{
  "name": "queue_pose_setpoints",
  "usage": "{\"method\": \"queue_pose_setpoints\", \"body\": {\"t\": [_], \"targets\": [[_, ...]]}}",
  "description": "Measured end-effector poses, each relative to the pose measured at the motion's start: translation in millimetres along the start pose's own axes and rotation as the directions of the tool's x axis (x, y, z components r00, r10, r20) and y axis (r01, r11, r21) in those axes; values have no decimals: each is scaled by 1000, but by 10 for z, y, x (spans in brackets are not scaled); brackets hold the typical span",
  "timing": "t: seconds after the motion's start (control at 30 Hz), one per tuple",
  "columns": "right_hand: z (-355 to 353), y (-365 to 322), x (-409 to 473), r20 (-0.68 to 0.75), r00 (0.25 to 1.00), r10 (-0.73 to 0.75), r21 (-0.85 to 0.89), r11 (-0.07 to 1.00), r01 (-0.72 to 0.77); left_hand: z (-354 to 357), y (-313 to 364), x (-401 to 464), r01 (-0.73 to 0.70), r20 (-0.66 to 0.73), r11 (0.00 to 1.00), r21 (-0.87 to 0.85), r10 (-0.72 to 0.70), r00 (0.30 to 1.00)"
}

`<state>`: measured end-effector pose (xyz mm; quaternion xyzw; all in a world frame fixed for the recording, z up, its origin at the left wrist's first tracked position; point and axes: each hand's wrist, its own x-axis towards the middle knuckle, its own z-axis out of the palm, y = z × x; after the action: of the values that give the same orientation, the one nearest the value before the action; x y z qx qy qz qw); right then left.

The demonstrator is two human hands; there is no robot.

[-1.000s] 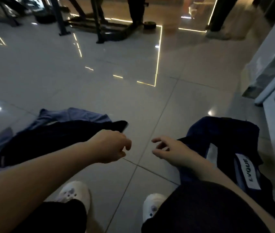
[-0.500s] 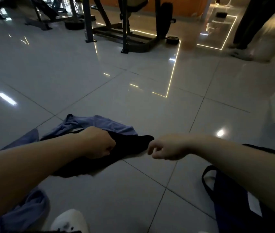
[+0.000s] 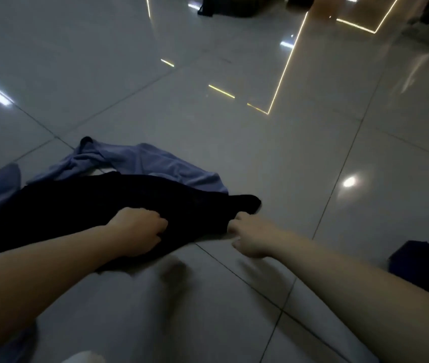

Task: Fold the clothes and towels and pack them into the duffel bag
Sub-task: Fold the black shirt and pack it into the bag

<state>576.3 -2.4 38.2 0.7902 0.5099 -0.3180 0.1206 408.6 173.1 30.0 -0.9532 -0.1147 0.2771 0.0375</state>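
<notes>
Head view: both hands now closed on the black garment (image 3: 98,205), which lies on the tiled floor (image 3: 234,142). A second ago they hung loose above the tiles, holding nothing. Left hand (image 3: 140,231) bunches its near edge in a fist; right hand (image 3: 250,238) pinches the tip at its right end. Blue garment (image 3: 150,163) lies under and behind it, untouched. Duffel bag (image 3: 423,255) sits dark at right edge, apart. Looks like pickup for the first fold; nothing packed yet.

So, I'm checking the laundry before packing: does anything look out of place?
Only the clothes: the blue garment lies crumpled on the floor, partly under the black garment both hands grip. Nothing looks damaged.
</notes>
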Motion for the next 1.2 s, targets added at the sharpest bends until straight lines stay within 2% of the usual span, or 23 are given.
{"method": "queue_pose_setpoints", "body": {"t": [0.1,0.2,0.27,0.37,0.43,0.57,0.6,0.63,0.73,0.8,0.87,0.93,1.03,1.1,1.2], "targets": [[196,51,296,-105,993,53,58,997,-47,383,-130,80,73,-95,997,-1,-73,993],[346,42,538,-193,981,11,24,1000,-6,709,-55,170,236,-34,962,-140,-243,970],[445,49,667,-186,982,-21,-12,1000,19,886,91,240,324,6,918,-228,-332,943],[632,125,819,-170,985,-21,11,1000,23,1169,259,290,407,-44,862,-301,-439,897],[719,176,903,-246,969,-33,-34,999,26,1311,290,289,408,-156,831,-378,-491,857],[775,207,1031,-372,928,-33,-6,999,34,1536,269,341,322,-453,877,-358,-464,761],[770,203,1038,-380,924,-36,13,999,44,1572,220,363,288,-486,891,-352,-437,757],[752,197,1023,-378,925,-37,37,998,54,1545,172,372,262,-470,900,-347,-409,782],[570,180,862,-383,923,27,132,991,26,1269,45,376,210,-338,947,-244,-286,897],[371,157,709,-433,899,63,107,994,-18,938,-22,323,187,-205,967,-172,-221,953],[139,110,542,-492,870,38,50,999,-15,549,-75,263,149,-123,984,-95,-160,979],[-187,11,212,-559,829,-12,11,1000,22,34,-150,67,146,-138,989,1,-145,980],[-739,-87,-495,-661,744,-96,-100,994,39,-782,-260,-377,157,-192,986,57,-144,971],[-995,-92,-1015,-723,685,-88,-117,993,4,-1233,-257,-790,172,-288,985,-13,-168,943],[-1186,-62,-1742,-786,618,10,-21,999,-43,-1728,-115,-1457,188,-445,955,-231,-275,852]]}}
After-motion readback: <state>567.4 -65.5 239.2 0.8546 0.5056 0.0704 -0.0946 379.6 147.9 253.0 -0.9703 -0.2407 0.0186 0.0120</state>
